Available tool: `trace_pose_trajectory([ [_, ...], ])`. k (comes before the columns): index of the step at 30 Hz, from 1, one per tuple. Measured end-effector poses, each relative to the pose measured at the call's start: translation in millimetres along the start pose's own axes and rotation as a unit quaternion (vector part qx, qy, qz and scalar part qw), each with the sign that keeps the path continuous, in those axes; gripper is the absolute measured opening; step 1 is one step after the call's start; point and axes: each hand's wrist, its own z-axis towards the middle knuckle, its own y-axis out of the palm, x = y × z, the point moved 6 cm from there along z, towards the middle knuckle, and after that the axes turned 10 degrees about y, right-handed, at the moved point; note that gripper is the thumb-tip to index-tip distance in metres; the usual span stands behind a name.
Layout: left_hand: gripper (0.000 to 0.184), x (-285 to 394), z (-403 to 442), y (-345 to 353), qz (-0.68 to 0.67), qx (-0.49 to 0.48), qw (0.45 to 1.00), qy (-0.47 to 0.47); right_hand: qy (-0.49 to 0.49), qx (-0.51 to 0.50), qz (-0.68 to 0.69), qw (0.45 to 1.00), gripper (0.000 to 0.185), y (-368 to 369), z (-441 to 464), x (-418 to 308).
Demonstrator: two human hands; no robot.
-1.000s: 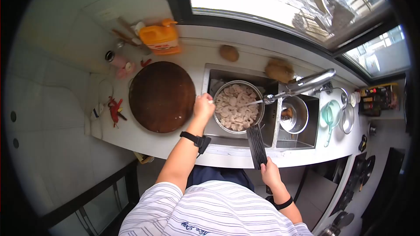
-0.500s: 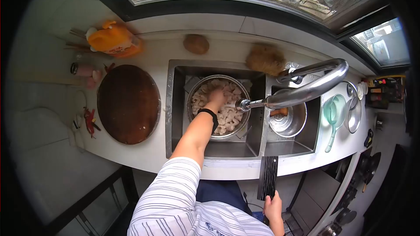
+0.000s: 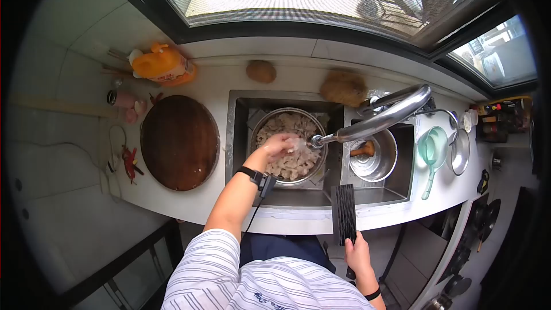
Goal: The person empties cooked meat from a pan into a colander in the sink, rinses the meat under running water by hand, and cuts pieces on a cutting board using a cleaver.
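Observation:
My left hand [image 3: 280, 145] is over a round metal pot [image 3: 255, 138] standing in the large sink basin. Its fingers stretch toward the tap's spout [image 3: 317, 140], partly blurred by running water, and I see nothing held in them. Pale chopped pieces [image 3: 293, 163], which look like raw meat, fill the pot. My right hand [image 3: 359, 255] grips the handle of a cleaver [image 3: 344, 215] with a dark, textured blade. The blade points up and overlaps the counter's front edge, right of the pot.
A round wooden cutting board [image 3: 179, 142] lies left of the sink [image 3: 232, 166]. The smaller basin holds a metal pot [image 3: 387, 163] with a brown wooden-handled object [image 3: 363, 149]. A green ladle [image 3: 431, 149], an orange jug [image 3: 163, 66], red chillies [image 3: 131, 166] and brown lumps [image 3: 343, 88] surround the sink.
My left hand has come up out of the pale pieces to just beneath the tap's spout. The cleaver in my right hand has risen slightly and moved left. The camera view has shifted.

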Motion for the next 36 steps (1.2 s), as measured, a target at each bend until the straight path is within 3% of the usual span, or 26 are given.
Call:
trace_pose_trajectory([
  [2,0.030,5.0,-9.6,1.6,-0.050,-0.026,0.998,0.014,-0.004,0.002,-0.009,1.000,0.019,1.7,1.0,-2.0],
  [5,0.034,2.6,-17.0,-3.6,0.004,0.008,1.000,-0.007,-0.011,-0.003,-0.033,0.999,0.019,-2.4,-3.9,-21.3],
  [7,0.031,0.5,-18.9,-20.5,0.147,0.107,0.983,-0.015,-0.023,0.000,-0.061,0.998,0.020,-1.4,-5.3,-27.2],
  [8,0.031,-4.3,-17.7,-24.7,0.146,0.108,0.983,-0.014,-0.023,-0.001,-0.062,0.998,0.020,0.4,-5.0,-26.3],
  [10,0.019,-2.6,-11.3,-28.0,0.468,0.034,0.882,0.047,-0.008,-0.014,-0.053,0.998,0.021,4.8,-0.6,-22.8],
  [11,0.019,-8.5,-6.1,-32.4,0.464,0.038,0.884,0.048,-0.009,-0.016,-0.058,0.998,0.021,5.3,0.2,-24.4],
  [13,0.014,-6.2,-0.2,-41.2,0.552,0.145,0.813,0.117,-0.057,0.017,-0.099,0.993,0.022,5.9,-4.1,-34.8],
  [14,0.017,-4.3,-0.3,-49.7,0.533,0.225,0.805,0.132,-0.021,-0.004,-0.089,0.996,0.022,7.6,-3.0,-33.2],
  [15,0.017,-10.2,3.5,-50.9,0.529,0.227,0.807,0.128,-0.019,-0.007,-0.094,0.995,0.022,10.0,0.7,-26.5],
  [17,0.018,-6.4,10.5,-50.3,0.626,0.289,0.673,0.268,0.025,-0.029,-0.057,0.998,0.021,17.6,7.3,-2.7],
  [18,0.018,-13.6,18.3,-54.2,0.625,0.290,0.675,0.265,0.028,-0.026,-0.058,0.998,0.021,17.6,8.1,1.5],
  [20,0.021,-28.9,33.1,-57.7,0.590,0.236,0.754,0.168,0.039,-0.029,-0.051,0.997,0.021,21.4,15.2,15.0],
  [21,0.021,-30.5,34.0,-56.4,0.590,0.235,0.755,0.162,0.049,-0.031,-0.042,0.997,0.022,22.3,16.4,20.9],
  [23,0.028,-21.7,28.4,-33.5,0.530,0.096,0.842,0.037,0.066,-0.036,-0.045,0.996,0.023,20.4,15.8,18.5],
  [24,0.028,-18.7,32.9,-31.6,0.533,0.096,0.840,0.036,0.075,-0.034,-0.047,0.996,0.024,19.5,18.2,16.4],
  [26,0.029,-0.5,43.2,-29.9,0.557,0.167,0.804,0.125,0.058,-0.033,-0.043,0.997,0.025,21.0,23.6,22.2],
  [27,0.029,3.5,52.1,-32.9,0.558,0.168,0.803,0.126,0.042,-0.031,-0.046,0.998,0.026,21.3,27.3,23.4],
  [29,0.020,29.3,53.3,-14.0,0.657,0.197,0.570,0.452,0.050,-0.034,-0.050,0.997,0.027,20.0,29.0,20.1],
  [30,0.020,25.4,61.2,-19.3,0.655,0.199,0.570,0.455,0.059,-0.035,-0.053,0.996,0.027,20.2,32.2,19.7],
  [32,0.022,10.9,84.8,-25.6,0.768,0.146,0.503,0.368,0.054,-0.027,-0.050,0.997,0.027,21.8,36.5,28.2],
  [33,0.022,7.2,90.0,-27.9,0.767,0.147,0.504,0.369,0.050,-0.025,-0.047,0.997,0.026,21.4,37.3,31.5],
  [35,0.035,-21.5,101.8,-46.5,0.768,0.041,0.638,0.041,0.064,-0.036,-0.039,0.997,0.024,18.5,37.6,28.8],
  [36,0.035,-21.8,91.5,-45.1,0.767,0.039,0.640,0.038,0.064,-0.039,-0.042,0.996,0.023,16.6,35.4,27.9],
])
